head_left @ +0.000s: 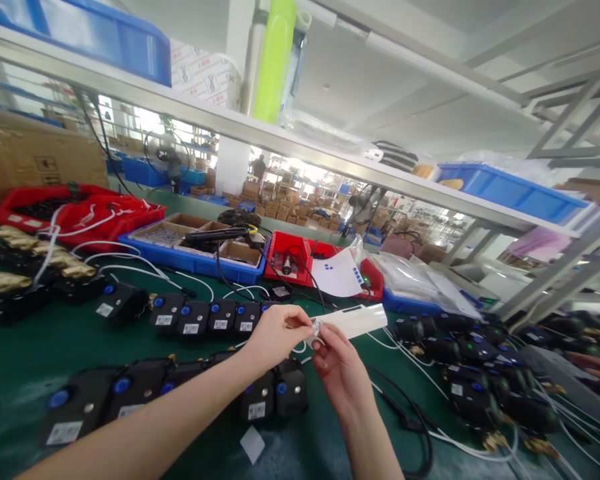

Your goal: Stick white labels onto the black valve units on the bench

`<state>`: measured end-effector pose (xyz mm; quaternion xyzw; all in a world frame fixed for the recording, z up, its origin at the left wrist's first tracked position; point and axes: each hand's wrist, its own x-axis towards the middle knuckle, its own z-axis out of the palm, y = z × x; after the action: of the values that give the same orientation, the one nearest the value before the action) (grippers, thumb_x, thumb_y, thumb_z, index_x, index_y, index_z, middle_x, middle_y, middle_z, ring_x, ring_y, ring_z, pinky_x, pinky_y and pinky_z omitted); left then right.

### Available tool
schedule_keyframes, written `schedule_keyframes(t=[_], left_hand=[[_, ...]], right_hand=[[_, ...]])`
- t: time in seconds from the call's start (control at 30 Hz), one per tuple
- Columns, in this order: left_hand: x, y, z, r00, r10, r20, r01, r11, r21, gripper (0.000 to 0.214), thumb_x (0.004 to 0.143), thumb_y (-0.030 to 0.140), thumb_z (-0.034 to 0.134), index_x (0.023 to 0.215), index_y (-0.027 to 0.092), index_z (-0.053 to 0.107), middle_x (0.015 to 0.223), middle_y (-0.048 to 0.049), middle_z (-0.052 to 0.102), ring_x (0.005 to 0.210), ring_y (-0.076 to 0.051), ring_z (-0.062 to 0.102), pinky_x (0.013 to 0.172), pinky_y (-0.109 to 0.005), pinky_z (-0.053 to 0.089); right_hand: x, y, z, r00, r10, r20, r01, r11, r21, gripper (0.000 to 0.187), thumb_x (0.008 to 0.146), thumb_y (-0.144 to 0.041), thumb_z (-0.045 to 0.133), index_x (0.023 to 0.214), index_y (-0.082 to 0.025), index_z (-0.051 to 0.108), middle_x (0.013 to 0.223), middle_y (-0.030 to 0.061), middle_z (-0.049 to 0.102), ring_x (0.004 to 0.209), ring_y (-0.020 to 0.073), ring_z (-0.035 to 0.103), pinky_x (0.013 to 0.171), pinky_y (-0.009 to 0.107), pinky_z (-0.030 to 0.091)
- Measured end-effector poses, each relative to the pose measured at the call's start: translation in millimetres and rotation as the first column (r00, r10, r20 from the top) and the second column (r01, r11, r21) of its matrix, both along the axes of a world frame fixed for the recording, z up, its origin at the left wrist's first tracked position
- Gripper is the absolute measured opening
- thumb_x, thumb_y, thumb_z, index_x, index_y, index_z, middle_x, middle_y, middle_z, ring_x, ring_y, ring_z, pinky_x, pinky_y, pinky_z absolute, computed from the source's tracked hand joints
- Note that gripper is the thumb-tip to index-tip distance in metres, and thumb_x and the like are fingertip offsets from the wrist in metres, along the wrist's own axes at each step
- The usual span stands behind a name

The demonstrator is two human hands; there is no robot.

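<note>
I see both bare hands together near the middle of the view, above a dark green tabletop [205, 453]. A tiny, pale, whitish piece [317, 327] sits between their fingertips. The left hand [273, 337] pinches it from the left with thumb and forefinger; the right hand [341, 363] meets it from the other side, thumb and forefinger also closed on it. Just behind the right fingers lies a long, glossy white, curved piece [367, 321] with a dark slot-like mark, slanting up to the right.

The left forearm [155, 427] reaches in from the lower left on a long diagonal, its wrist bent slightly and the back of the hand upward. The right forearm [370, 433] rises more steeply from the bottom edge, its lower fingers curled inward.

The fingers cover much of the pale piece, so I cannot make out its shape. The right hand hides the near end of the white curved piece; I cannot tell whether that hand supports it. The left arm partly covers a row of black, box-shaped units with round blue buttons [291, 393]. At the right edge, another person's hand [597, 367] is cut off.
</note>
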<state>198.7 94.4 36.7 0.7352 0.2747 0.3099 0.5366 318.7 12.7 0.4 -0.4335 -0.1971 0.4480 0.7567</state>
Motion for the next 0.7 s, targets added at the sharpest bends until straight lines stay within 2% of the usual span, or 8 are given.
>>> schedule_keyframes(t=[0.2,0.4,0.57,0.7], left_hand=[[-7,11,2.8,0.99,-0.089,-0.109,0.096,0.994,0.06,0.015,0.069,0.032,0.063,0.07,0.017,0.068,0.075,-0.0035,0.069,0.077,-0.022,0.063,0.072,-0.031,0.046],[-12,14,11.7,0.981,-0.117,-0.156,0.134,0.986,0.103,0.021,0.073,0.037,0.06,0.076,0.018,0.069,0.082,-0.0039,0.071,0.082,-0.023,0.064,0.074,-0.032,0.047],[-18,2,18.7,0.981,-0.126,-0.146,0.138,0.988,0.073,0.023,0.077,0.038,0.06,0.08,0.018,0.071,0.084,-0.0039,0.072,0.08,-0.022,0.065,0.071,-0.03,0.049],[-20,-10,16.4,0.994,-0.091,-0.059,0.09,0.996,-0.024,0.026,0.078,0.04,0.063,0.084,0.017,0.073,0.086,-0.0049,0.074,0.084,-0.023,0.066,0.074,-0.031,0.05]], right_hand=[[20,0,1.8,0.984,-0.087,0.156,0.093,0.995,-0.03,0.047,0.052,-0.043,0.094,0.088,-0.018,0.078,0.087,0.0051,0.072,0.068,0.0111,0.061,0.051,0.016,0.041],[19,-11,5.5,0.916,-0.048,0.397,0.054,0.999,-0.004,0.037,0.062,-0.045,0.089,0.081,-0.015,0.075,0.075,0.0054,0.069,0.067,0.0151,0.059,0.055,0.022,0.042],[11,-21,5.8,0.871,-0.09,0.482,0.079,0.996,0.043,0.028,0.07,-0.04,0.085,0.084,-0.018,0.075,0.075,0.0036,0.068,0.068,0.0144,0.055,0.061,0.024,0.042],[1,-25,6.8,0.874,-0.081,0.479,0.066,0.997,0.049,0.026,0.073,-0.042,0.082,0.081,-0.018,0.074,0.071,0.0027,0.066,0.063,0.0132,0.051,0.059,0.025,0.04]])
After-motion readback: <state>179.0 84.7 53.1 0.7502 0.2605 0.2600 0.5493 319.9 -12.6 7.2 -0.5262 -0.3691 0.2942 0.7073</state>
